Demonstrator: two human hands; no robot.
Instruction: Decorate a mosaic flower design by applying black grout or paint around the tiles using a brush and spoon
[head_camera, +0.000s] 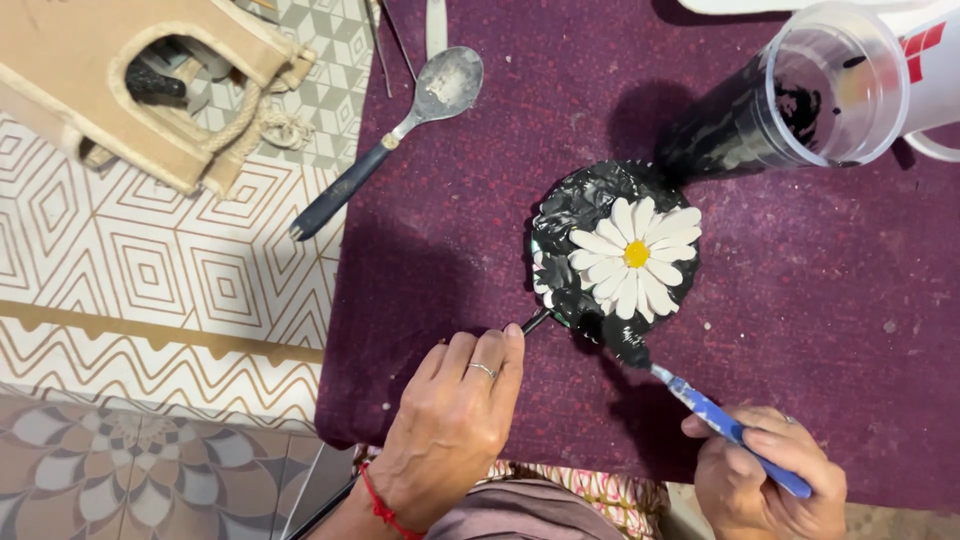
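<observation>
A round disc (575, 205) coated in glossy black paste lies on a purple cloth (470, 220). On it sits a white daisy (633, 258) with a yellow centre. My right hand (765, 480) grips a blue-handled palette knife (715, 418); its black-smeared tip touches the disc's near edge. My left hand (455, 420), with a ring and a red wrist thread, pinches a thin dark stick (535, 321) that reaches the disc's left edge.
A clear plastic cup (800, 100) smeared with black paste lies on its side at the upper right. A spoon (400, 125) with a dark handle rests at the cloth's upper left edge. A tan jute bag (150, 80) sits on the patterned floor.
</observation>
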